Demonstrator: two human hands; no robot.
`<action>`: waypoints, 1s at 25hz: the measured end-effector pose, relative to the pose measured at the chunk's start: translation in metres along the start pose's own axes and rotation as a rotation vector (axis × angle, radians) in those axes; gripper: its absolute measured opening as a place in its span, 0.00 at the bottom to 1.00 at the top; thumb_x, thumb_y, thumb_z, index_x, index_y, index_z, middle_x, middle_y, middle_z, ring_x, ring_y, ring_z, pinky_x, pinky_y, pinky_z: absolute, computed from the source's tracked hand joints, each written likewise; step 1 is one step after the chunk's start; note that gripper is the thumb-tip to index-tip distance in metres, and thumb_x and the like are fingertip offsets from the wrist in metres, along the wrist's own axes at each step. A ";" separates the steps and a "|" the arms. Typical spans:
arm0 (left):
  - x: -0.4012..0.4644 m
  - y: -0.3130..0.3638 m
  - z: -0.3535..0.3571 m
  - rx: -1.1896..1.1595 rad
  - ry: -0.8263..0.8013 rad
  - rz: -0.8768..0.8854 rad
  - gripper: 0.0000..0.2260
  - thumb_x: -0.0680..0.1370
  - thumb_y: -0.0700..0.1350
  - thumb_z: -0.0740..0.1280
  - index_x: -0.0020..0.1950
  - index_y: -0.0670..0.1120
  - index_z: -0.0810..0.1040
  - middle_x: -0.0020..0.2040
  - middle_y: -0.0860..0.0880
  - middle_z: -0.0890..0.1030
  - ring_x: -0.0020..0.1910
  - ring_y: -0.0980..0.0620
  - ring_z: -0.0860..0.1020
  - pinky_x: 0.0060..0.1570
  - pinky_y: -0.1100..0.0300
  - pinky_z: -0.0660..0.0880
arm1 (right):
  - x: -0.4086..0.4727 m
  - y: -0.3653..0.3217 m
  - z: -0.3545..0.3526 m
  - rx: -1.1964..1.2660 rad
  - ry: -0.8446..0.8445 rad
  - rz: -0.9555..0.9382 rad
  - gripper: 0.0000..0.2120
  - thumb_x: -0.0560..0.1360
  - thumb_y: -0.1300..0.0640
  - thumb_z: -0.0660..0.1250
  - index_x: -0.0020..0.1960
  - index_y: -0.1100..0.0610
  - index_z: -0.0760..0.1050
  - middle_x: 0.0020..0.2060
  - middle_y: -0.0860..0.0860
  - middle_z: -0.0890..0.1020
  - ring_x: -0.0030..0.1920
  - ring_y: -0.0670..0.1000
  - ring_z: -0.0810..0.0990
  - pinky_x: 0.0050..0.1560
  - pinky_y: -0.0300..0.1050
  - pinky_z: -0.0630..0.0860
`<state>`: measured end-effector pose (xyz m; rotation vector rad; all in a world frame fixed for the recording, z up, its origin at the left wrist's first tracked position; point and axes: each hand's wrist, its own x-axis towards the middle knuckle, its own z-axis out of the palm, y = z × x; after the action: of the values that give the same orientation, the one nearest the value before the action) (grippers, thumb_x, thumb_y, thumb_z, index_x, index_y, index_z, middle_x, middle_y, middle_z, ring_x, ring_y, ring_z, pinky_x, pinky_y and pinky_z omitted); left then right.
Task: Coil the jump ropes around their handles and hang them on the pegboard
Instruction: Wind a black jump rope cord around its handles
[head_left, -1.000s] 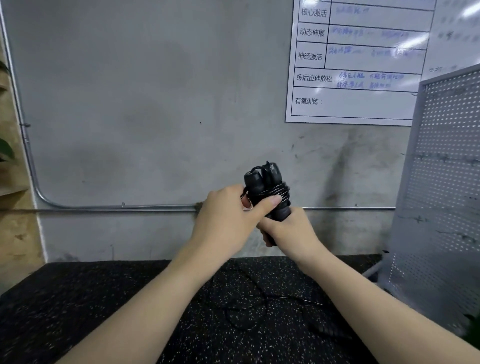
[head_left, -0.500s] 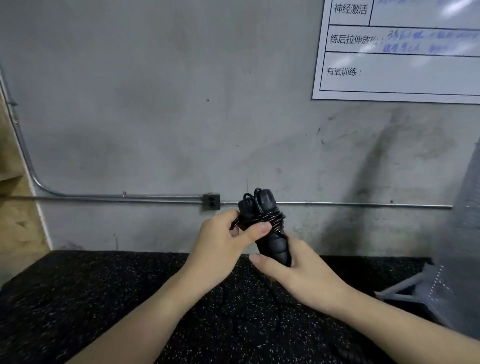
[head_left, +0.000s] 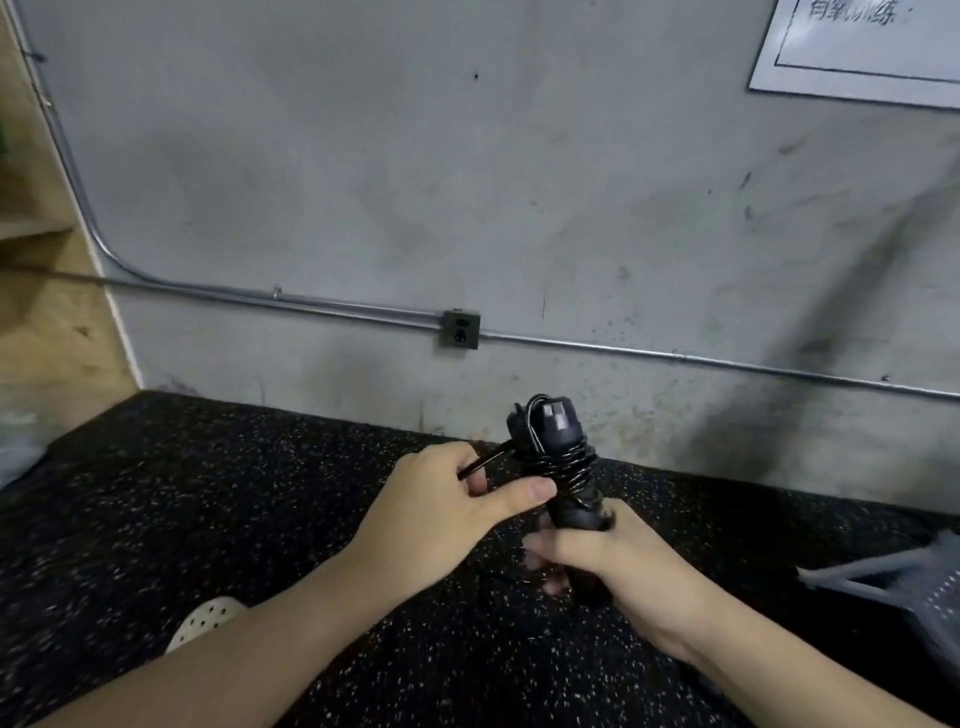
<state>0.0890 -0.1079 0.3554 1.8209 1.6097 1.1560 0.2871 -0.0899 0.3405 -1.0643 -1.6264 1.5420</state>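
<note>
jump rope (head_left: 558, 457): one, black, cord wound round both handles | right hand (head_left: 618, 577) holds handles | left hand (head_left: 447, 509) pinches cord

A single view, from a wide-angle camera worn on the person's head, looks forward and down. It faces a scuffed grey concrete wall (head_left: 415, 182) filling the upper half, with a thin metal conduit pipe (head_left: 311, 304) bowing across it from the wide lens. The black speckled rubber floor mat (head_left: 208, 493) fills the lower half. Both bare forearms enter from 6 o'clock, close to the lens. At 1 o'clock a white printed chart (head_left: 857, 52) is cut by the frame; at 4 o'clock a blurred grey perforated metal pegboard (head_left: 904, 587) edges in.
</note>
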 end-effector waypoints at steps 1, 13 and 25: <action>0.000 -0.004 -0.002 0.060 0.003 -0.048 0.31 0.61 0.78 0.67 0.33 0.50 0.69 0.26 0.60 0.71 0.27 0.60 0.68 0.32 0.61 0.67 | 0.004 0.007 0.002 -0.054 0.049 0.000 0.18 0.64 0.53 0.78 0.45 0.65 0.80 0.38 0.57 0.81 0.41 0.55 0.80 0.43 0.47 0.77; -0.022 -0.018 -0.029 0.205 0.202 -0.015 0.25 0.71 0.74 0.61 0.39 0.52 0.76 0.31 0.55 0.78 0.32 0.58 0.76 0.34 0.60 0.70 | 0.039 0.013 0.082 -0.319 0.263 -0.144 0.14 0.63 0.44 0.76 0.42 0.51 0.79 0.33 0.50 0.85 0.32 0.53 0.84 0.36 0.55 0.82; -0.040 -0.047 -0.058 -0.213 -0.075 0.007 0.28 0.71 0.74 0.66 0.52 0.51 0.82 0.46 0.58 0.86 0.45 0.62 0.82 0.50 0.54 0.80 | 0.033 0.008 0.075 0.212 -0.369 -0.102 0.03 0.73 0.64 0.74 0.44 0.61 0.80 0.36 0.61 0.81 0.36 0.58 0.82 0.43 0.51 0.80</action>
<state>0.0162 -0.1467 0.3390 1.7130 1.3834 1.1973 0.2064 -0.0956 0.3228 -0.5985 -1.6751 1.8734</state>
